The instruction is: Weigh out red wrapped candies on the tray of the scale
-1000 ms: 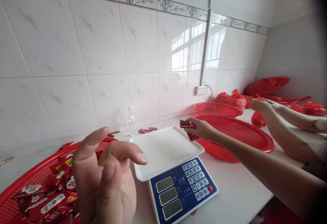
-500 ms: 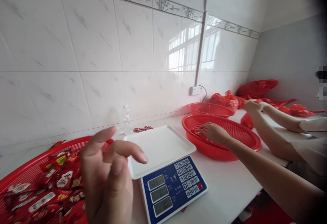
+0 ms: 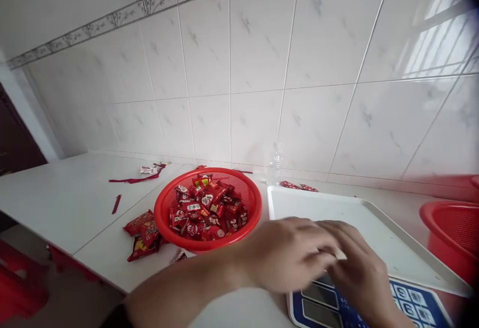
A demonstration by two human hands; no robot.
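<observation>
Over the front of a blue and white weighing scale (image 3: 322, 313), both of my hands come together, slightly blurred. My left hand (image 3: 279, 253) reaches in from the lower left with bent fingers. It pinches a small pale piece (image 3: 340, 254), whose kind I cannot make out. My right hand (image 3: 359, 265) curls close against it from the lower right; its fingertips are partly hidden. Behind them is the scale's white tray (image 3: 377, 236). Left of the hands stands a red mesh basket (image 3: 164, 213) filled with small red-wrapped snack packets (image 3: 209, 206).
Larger red snack packs (image 3: 144, 233) lie left of the basket. Farther back are a dark red ribbon (image 3: 130, 181) and a white label (image 3: 148, 170). A clear plastic bottle (image 3: 275, 166) stands by the tiled wall. At the right edge is another red basket (image 3: 449, 223).
The view has swung left. My left hand, raised with fingers apart before, now meets the right over the scale. My right hand has left the red basket on the right.
</observation>
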